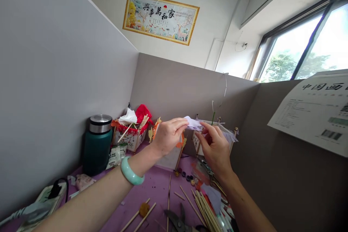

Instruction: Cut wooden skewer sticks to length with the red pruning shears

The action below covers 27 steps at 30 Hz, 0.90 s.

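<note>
My left hand [171,134], with a pale green bangle [132,171] on the wrist, pinches a thin lilac strip [193,123] that looks like cloth or paper. At the strip's right end are the curled fingers of my right hand [216,143], the index fingertip against it. Behind my right hand stands a white box-shaped lantern [199,144] with lilac edging and a thin wire rising from it. Another pale lantern [167,159] with orange trim is partly hidden by my left hand.
A teal bottle [97,146] stands at the left beside a red-trimmed box [136,139] holding sticks and tissue. Pruning shears [178,221], wooden sticks [203,206] and small dark beads [188,178] lie on the purple tabletop [154,188]. Grey partitions [174,83] enclose the desk.
</note>
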Available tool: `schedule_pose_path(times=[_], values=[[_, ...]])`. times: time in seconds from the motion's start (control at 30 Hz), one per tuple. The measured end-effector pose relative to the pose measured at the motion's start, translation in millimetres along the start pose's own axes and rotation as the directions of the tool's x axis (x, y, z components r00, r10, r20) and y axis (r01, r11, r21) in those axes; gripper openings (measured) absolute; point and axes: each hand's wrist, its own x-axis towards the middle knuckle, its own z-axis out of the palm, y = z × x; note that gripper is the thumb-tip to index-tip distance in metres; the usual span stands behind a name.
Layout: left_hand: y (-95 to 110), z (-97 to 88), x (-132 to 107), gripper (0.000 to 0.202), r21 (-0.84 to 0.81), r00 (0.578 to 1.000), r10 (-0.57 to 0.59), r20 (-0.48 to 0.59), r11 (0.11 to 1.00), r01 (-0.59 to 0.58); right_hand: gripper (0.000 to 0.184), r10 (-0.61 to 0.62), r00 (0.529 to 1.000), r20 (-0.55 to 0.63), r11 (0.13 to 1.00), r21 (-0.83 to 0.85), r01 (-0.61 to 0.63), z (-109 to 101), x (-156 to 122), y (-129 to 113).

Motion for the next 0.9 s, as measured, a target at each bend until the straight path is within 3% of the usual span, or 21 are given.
schedule_pose_path(times=[0.2,0.27,0.33,0.37,0.4,0.47,0.5,0.53,0.67,0.8,0.9], values=[[0.6,3.1,-8.4,0.018,-0.028,1.0,0.026,0.0,0.999,-0.026,0.027,-0.031,0.995,0.091,0.997,-0.068,0.037,-12.1,3.3,4.6],[-0.2,6.1,-12.0,0.017,-0.051,1.0,0.003,-0.014,0.999,-0.004,0.029,0.016,0.996,0.09,0.997,-0.079,-0.009,-20.1,-3.6,6.8],[-2.6,9.1,-18.2,0.016,-0.079,0.999,-0.03,-0.026,0.996,0.028,0.029,0.121,0.976,0.183,0.989,-0.105,-0.103,-28.4,-25.5,10.0],[-4.2,10.3,-22.4,0.016,-0.092,0.998,-0.051,-0.029,0.995,0.049,0.027,0.183,0.94,0.287,0.979,-0.141,-0.148,-32.1,-42.9,11.5],[-6.1,11.1,-27.4,0.016,-0.104,0.997,-0.073,-0.029,0.992,0.07,0.025,0.239,0.872,0.426,0.966,-0.191,-0.172,-35.4,-63.9,12.6],[-9.9,12.0,-39.2,0.016,-0.119,0.993,-0.118,-0.021,0.986,0.115,0.02,0.362,0.633,0.685,0.924,-0.352,-0.148,-40.0,-111.9,13.3],[-11.8,12.2,-45.9,0.016,-0.121,0.99,-0.14,-0.01,0.983,0.138,0.017,0.439,0.509,0.74,0.889,-0.44,-0.127,-41.5,-135.7,12.8],[-13.5,12.5,-52.9,0.016,-0.122,0.987,-0.164,0.004,0.979,0.163,0.015,0.492,0.443,0.75,0.859,-0.502,-0.103,-42.4,-157.3,11.8],[-18.9,15.2,-80.6,0.017,-0.142,0.951,-0.301,0.068,0.941,0.308,0.03,0.481,0.446,0.755,0.844,-0.536,-0.004,-41.2,-204.9,4.6],[-22.8,15.9,-100.4,0.02,-0.16,0.909,-0.405,0.097,0.896,0.415,0.029,0.471,0.431,0.77,0.844,-0.535,0.034,-37.1,-203.2,-0.1],[-25.8,12.8,-107.8,0.02,-0.17,0.904,-0.414,0.102,0.889,0.426,0.027,0.467,0.479,0.743,0.843,-0.537,0.011,-38.5,-187.5,18.1]])
